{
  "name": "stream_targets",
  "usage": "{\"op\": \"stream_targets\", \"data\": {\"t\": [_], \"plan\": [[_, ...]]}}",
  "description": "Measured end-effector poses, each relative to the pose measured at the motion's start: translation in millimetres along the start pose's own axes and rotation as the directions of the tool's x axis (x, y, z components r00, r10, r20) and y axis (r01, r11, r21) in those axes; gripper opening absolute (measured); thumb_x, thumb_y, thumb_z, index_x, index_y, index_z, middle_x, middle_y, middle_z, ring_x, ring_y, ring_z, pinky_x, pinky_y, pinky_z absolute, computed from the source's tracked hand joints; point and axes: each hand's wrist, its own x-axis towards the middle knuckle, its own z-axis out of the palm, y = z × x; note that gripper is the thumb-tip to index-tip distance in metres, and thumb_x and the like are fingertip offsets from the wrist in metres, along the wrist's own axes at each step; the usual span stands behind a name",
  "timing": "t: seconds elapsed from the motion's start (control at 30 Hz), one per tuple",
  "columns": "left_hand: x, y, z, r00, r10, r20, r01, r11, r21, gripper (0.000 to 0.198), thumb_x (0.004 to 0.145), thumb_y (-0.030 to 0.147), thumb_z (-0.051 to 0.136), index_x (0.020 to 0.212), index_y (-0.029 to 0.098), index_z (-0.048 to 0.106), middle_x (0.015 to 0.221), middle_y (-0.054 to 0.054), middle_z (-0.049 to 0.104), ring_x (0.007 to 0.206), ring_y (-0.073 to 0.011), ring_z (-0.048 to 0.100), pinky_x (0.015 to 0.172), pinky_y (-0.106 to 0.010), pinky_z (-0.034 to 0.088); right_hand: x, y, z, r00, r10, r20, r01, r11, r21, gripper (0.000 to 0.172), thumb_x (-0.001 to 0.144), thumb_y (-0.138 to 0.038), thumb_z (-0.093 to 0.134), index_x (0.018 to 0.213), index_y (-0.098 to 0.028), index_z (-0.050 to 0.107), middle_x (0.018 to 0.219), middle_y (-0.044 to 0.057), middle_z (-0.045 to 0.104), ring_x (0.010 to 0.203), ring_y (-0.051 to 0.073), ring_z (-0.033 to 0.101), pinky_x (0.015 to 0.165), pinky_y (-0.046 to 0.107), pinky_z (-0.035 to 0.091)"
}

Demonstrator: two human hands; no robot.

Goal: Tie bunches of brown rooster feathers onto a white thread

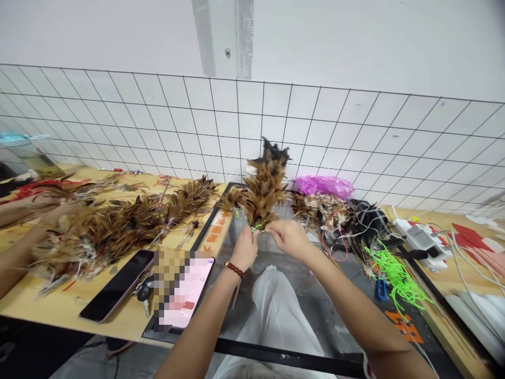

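A plain white wall [118, 31] fills the background, with a black wire grid [238, 111] standing in front of its lower half. Below runs a pale wooden table [55, 302]. A dark-framed glass panel [252, 351] lies in front of the wearer, whose light trousers show through it.

To the left, a long heap of brown feathers [122, 226] spreads over the wood; a co-worker's hands [39, 204] are at its far left end.

At the centre, above the glass, a feather bundle [266, 187] stands upright, brown with a blackish tip. The wearer's left hand [245, 247] pinches it at the base. The right hand [292, 239] comes from the other side, thumb and forefinger squeezed on a thin green cord [258, 228] at that base.

Right of the bundle lies a second feather pile [319, 206], mixed pale and brown. Left of the hands are a black phone [118, 287] and a lit phone [193, 292], partly blurred out. Farther right are loose bright-green strands [394, 279], a white power strip [424, 242] and, behind the second pile, a crumpled pink bag [325, 186].

Smallest are keys [145, 293] between the phones, blue-handled snips [381, 287] beside the strands, and a dark red bead bracelet [235, 269] on the left wrist.
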Motion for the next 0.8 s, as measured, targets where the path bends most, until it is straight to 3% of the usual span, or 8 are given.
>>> {"op": "stream_targets", "data": {"t": [0.07,0.13,0.27,0.33,0.43,0.53,0.67,0.8], "plan": [[-10,7,2.5,0.995,0.019,0.102,-0.025,0.998,0.057,0.012,0.087,0.024,0.04,0.076,0.02,0.041,0.065,-0.005,0.052,0.064,-0.0203,0.053,0.063,-0.033,0.037,12,-4,-19,0.993,-0.103,0.055,0.113,0.967,-0.23,0.025,0.087,-0.025,0.042,0.091,-0.022,0.066,0.087,0.005,0.068,0.078,0.016,0.059,0.06,0.025,0.03],[-18,11,4.2,0.987,0.015,0.157,-0.026,0.998,0.062,0.011,0.087,0.025,0.039,0.078,0.019,0.043,0.066,-0.006,0.053,0.065,-0.0217,0.054,0.065,-0.033,0.038,24,-11,-33,0.967,-0.199,0.16,0.243,0.91,-0.335,0.022,0.085,-0.022,0.045,0.091,-0.022,0.066,0.086,0.005,0.068,0.075,0.016,0.059,0.057,0.025,0.027],[-20,12,2.4,0.984,-0.014,0.175,0.033,0.994,-0.108,0.005,0.081,0.018,0.049,0.077,0.019,0.047,0.065,-0.005,0.052,0.065,-0.022,0.053,0.064,-0.031,0.037,38,-28,-42,0.84,-0.39,0.378,0.519,0.782,-0.346,0.016,0.082,-0.024,0.051,0.085,-0.018,0.066,0.083,0.006,0.066,0.071,0.015,0.057,0.054,0.025,0.024],[-22,12,-0.2,0.99,-0.025,0.137,0.056,0.973,-0.223,0.012,0.075,0.014,0.057,0.071,0.02,0.047,0.059,-0.002,0.046,0.06,-0.0206,0.05,0.061,-0.028,0.035,44,-32,-40,0.8,-0.418,0.431,0.575,0.74,-0.349,0.014,0.081,-0.023,0.053,0.084,-0.016,0.065,0.083,0.007,0.065,0.071,0.016,0.057,0.054,0.025,0.025],[-33,21,-4.8,0.999,-0.049,0.0,0.046,0.956,-0.291,0.02,0.07,0.015,0.065,0.066,0.02,0.046,0.057,0.002,0.036,0.057,-0.0182,0.047,0.055,-0.023,0.029,56,-26,-34,0.844,-0.362,0.396,0.509,0.773,-0.379,0.018,0.081,-0.018,0.051,0.089,-0.018,0.067,0.089,0.007,0.067,0.075,0.016,0.058,0.055,0.025,0.026],[-48,34,-9.3,0.995,-0.039,-0.09,0.011,0.956,-0.293,0.016,0.07,0.018,0.068,0.076,0.018,0.053,0.062,0.002,0.035,0.059,-0.0176,0.048,0.053,-0.021,0.027,68,-16,-27,0.901,-0.27,0.339,0.386,0.856,-0.345,0.02,0.086,-0.025,0.05,0.089,-0.023,0.069,0.096,0.003,0.069,0.083,0.015,0.06,0.056,0.024,0.029],[-59,40,-14.3,0.996,0.085,-0.035,-0.089,0.99,-0.111,0.02,0.075,0.022,0.064,0.094,0.019,0.058,0.067,-0.001,0.042,0.063,-0.0184,0.053,0.054,-0.021,0.03,77,-17,-17,0.905,-0.209,0.371,0.309,0.922,-0.233,0.018,0.085,-0.032,0.054,0.086,-0.028,0.071,0.095,-0.001,0.071,0.089,0.015,0.061,0.06,0.022,0.033],[-60,25,-33.1,0.988,0.129,0.084,-0.13,0.992,0.002,0.011,0.078,0.025,0.06,0.086,0.019,0.061,0.07,-0.005,0.051,0.065,-0.0191,0.054,0.059,-0.023,0.035,80,-2,-33,0.963,-0.06,0.263,0.109,0.978,-0.177,0.017,0.082,-0.032,0.058,0.085,-0.027,0.073,0.088,0.001,0.072,0.084,0.017,0.062,0.065,0.025,0.038]]}}
